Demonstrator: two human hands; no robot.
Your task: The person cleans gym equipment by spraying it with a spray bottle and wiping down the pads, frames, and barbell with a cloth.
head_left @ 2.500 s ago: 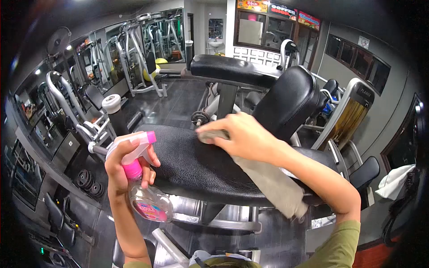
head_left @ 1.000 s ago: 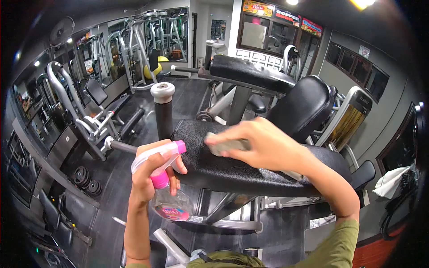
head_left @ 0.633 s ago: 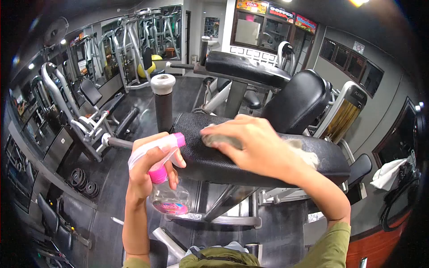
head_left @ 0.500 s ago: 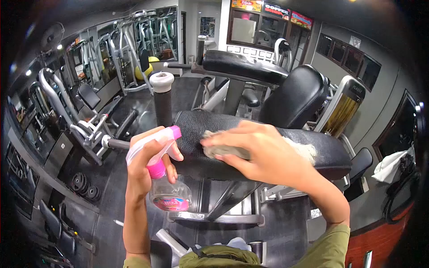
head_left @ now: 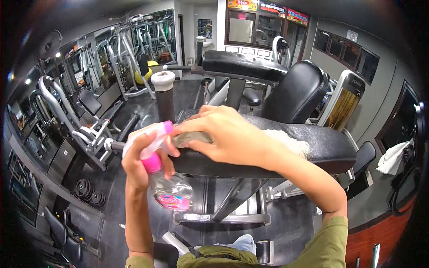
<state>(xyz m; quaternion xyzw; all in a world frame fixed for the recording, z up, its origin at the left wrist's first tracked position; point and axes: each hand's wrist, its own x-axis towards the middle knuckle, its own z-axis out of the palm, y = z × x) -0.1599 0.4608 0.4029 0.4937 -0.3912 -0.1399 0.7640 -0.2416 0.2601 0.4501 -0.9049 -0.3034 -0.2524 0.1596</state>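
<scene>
My left hand (head_left: 139, 158) is wrapped round the neck and trigger of a clear spray bottle (head_left: 172, 192) with a pink and white nozzle, held upright but slightly tilted. My right hand (head_left: 223, 134) presses a greyish cloth (head_left: 194, 139) onto the near end of a black padded arm rest (head_left: 330, 149). The right fingertips are close beside the nozzle; whether they touch cannot be made out. Whitish, torn-looking material (head_left: 288, 144) shows on the pad's top, partly behind my right forearm.
An upright post with a white cap (head_left: 163, 81) stands just left of the pad. Behind it are a second long black pad (head_left: 243, 62) and a black backrest (head_left: 300, 91). Weight plates (head_left: 84, 189) lie on the floor at left. A white cloth (head_left: 394, 158) hangs at right.
My right hand has slid the cloth leftward along the pad, toward the spray bottle. The left hand keeps its hold on the bottle, and the view has shifted slightly.
</scene>
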